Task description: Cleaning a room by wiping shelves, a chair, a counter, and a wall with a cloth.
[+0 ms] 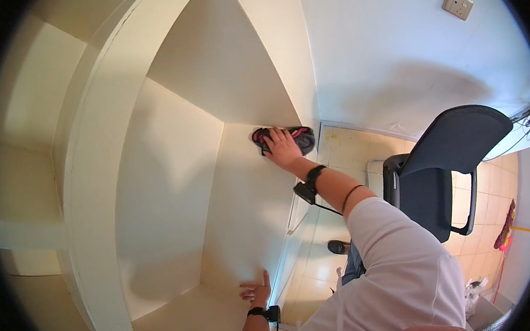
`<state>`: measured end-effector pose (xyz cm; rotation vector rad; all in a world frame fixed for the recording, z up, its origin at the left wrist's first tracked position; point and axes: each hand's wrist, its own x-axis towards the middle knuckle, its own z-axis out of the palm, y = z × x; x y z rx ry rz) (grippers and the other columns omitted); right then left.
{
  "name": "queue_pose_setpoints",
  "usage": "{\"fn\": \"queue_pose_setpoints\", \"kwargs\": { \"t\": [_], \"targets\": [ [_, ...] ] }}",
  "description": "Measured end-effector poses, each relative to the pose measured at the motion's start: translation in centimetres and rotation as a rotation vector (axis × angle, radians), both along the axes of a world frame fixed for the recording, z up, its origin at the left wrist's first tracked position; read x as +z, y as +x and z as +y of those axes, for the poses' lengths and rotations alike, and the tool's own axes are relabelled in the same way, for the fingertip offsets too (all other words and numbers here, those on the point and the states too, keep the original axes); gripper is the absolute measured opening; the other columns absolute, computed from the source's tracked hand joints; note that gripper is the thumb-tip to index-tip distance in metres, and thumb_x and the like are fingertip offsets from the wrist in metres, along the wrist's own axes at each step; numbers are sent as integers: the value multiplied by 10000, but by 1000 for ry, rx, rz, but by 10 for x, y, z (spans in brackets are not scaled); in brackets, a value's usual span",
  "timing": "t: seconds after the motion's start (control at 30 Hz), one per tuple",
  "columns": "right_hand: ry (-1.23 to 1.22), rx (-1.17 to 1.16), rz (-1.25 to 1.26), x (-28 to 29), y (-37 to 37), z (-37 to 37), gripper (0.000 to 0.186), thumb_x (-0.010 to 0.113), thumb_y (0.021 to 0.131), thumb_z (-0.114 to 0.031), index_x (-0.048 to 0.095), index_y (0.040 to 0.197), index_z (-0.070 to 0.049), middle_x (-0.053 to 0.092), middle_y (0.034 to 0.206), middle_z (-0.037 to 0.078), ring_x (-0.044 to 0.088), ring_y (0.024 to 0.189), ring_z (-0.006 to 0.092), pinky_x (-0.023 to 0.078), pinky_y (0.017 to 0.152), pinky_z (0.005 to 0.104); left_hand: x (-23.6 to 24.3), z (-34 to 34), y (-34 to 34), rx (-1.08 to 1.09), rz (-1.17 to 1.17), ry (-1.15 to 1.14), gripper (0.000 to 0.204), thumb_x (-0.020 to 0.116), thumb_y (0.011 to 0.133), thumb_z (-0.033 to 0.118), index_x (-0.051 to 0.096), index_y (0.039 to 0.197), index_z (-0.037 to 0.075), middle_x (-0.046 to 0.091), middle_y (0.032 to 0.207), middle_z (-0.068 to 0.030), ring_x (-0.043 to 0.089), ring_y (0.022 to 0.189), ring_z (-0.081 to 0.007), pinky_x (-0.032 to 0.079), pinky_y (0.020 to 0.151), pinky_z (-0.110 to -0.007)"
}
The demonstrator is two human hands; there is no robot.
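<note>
In the head view, the left hand (259, 292) is open, thumb raised, holding nothing. Ahead, the right hand (283, 146) lies fingers spread over a black, red-patched cloth-like bundle (305, 140), grip unclear, on the smooth cream shelf (231, 210) beneath it. Right of that hand stands a black mesh-backed chair (457, 135).

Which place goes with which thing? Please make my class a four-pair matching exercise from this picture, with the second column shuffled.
Things
1. Black item with red patches
2. Black chair with curved backrest
3. Beige rectangular wall socket
4. Bare left hand

Places
A. On the smooth, pale wall
B. By the flat, cream-coloured panel's edge, nearest the picture's bottom
C. Beneath the bare right hand
D. Standing on the beige tiled floor

Pairs: 1-C, 2-D, 3-A, 4-B
</note>
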<state>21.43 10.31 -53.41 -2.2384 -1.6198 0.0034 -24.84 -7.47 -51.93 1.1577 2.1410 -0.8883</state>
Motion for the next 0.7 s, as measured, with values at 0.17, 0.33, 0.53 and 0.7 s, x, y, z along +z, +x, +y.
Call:
{"fn": "queue_pose_setpoints", "kwargs": {
  "t": [0.17, 0.33, 0.53, 0.7],
  "targets": [
    [-101, 62, 31, 16, -10, 43, 622, 519, 970, -482, 465, 1465, -109, 370, 1546, 172, 300, 1448, 341, 219, 1198, 496, -4, 0, -9, -20, 18, 80, 1481, 347, 633, 1029, -241, 1531, 9, -121, 1544, -451, -95, 1465, -579, 42, 1190, -620],
    [-27, 248, 75, 6, -10, 6, 582, 603, 926, -449, 521, 1418, -149, 429, 1500, 140, 345, 1419, 305, 243, 1174, 485, 41, 15, 16, -39, -2, -60, 1472, 357, 651, 1014, -192, 1537, -25, -102, 1584, -390, -19, 1487, -536, 63, 1203, -594],
    [130, 341, 151, 14, 1, -52, 367, 628, 920, -361, 664, 1212, -142, 608, 1273, 116, 516, 1258, 272, 354, 1079, 452, 35, 21, 34, -266, -124, 427, 1197, 678, 782, 700, 131, 1579, -7, 0, 1623, -334, 15, 1503, -507, 121, 1152, -696],
    [265, 71, 990, 46, 28, -63, 350, 558, 994, -341, 657, 1140, -38, 660, 906, 177, 644, 881, 315, 506, 790, 403, 33, 83, 150, -342, -852, 441, 843, 595, 941, 559, 329, 1525, 13, 230, 1609, -260, 178, 1501, -419, 205, 1147, -653]
  ]
}}
